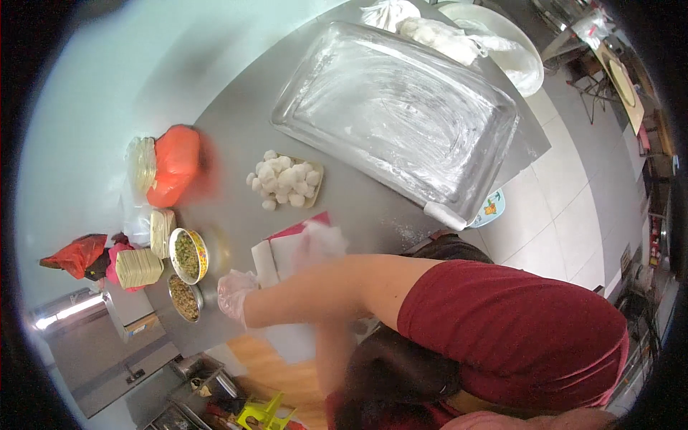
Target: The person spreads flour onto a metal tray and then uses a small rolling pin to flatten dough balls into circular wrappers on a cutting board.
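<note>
My right hand (236,297), in a clear plastic glove, is beside two bowls; its fingers are largely hidden. A patterned bowl (187,256) holds chopped green and pale filling, and a metal bowl (185,298) holds a brownish mixture. My left hand (321,243), also gloved and blurred, is over a white flat item (264,263) with a pink piece (320,219) at its edge. Its grip cannot be made out. My right forearm crosses above the left one. Rounded white lumps (282,178) are heaped on a small pale tray (318,198).
A large metal tray (398,115) dusted with white powder lies on the grey table, with a white roll (445,215) at its corner. Beyond are a white basin (529,59) and plastic bags. Stacked pale trays (140,267) and an orange-red bag (174,165) stand by the wall.
</note>
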`<state>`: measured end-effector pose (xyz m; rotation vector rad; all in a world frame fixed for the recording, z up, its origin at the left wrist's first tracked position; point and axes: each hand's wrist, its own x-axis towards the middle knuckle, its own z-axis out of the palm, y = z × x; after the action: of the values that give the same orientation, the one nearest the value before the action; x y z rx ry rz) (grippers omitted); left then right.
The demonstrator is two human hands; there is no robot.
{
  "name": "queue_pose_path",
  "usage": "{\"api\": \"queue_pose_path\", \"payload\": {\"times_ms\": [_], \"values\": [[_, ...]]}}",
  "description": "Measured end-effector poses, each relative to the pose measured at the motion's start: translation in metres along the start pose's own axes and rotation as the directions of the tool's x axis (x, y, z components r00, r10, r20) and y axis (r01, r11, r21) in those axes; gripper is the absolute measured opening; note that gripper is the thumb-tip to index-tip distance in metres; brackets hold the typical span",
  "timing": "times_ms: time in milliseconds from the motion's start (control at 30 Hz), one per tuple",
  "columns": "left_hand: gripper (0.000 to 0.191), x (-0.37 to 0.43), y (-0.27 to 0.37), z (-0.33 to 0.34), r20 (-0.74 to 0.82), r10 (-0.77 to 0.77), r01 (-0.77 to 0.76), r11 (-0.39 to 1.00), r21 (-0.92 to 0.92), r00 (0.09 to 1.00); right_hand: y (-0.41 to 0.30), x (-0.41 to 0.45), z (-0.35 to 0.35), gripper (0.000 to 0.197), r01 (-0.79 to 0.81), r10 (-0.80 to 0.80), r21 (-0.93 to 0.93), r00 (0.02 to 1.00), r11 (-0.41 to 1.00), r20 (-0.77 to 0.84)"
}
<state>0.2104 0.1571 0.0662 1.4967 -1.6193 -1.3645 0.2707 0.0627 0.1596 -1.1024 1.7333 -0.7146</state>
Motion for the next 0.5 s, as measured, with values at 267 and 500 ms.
{"api": "queue_pose_path", "payload": {"times_ms": [267,500], "values": [[0.029,-0.002,0.053,0.117,0.272,0.171,-0.129,0.978,-0.166,0.947,0.000,-0.007,-0.013,0.007,0.120,-0.110,-0.045,0.978,0.992,0.177],[0.035,-0.007,0.006,0.133,0.506,-0.259,0.476,0.801,-0.363,0.823,0.015,0.023,0.033,0.010,0.247,-0.241,-0.157,0.969,0.956,0.058]]}}
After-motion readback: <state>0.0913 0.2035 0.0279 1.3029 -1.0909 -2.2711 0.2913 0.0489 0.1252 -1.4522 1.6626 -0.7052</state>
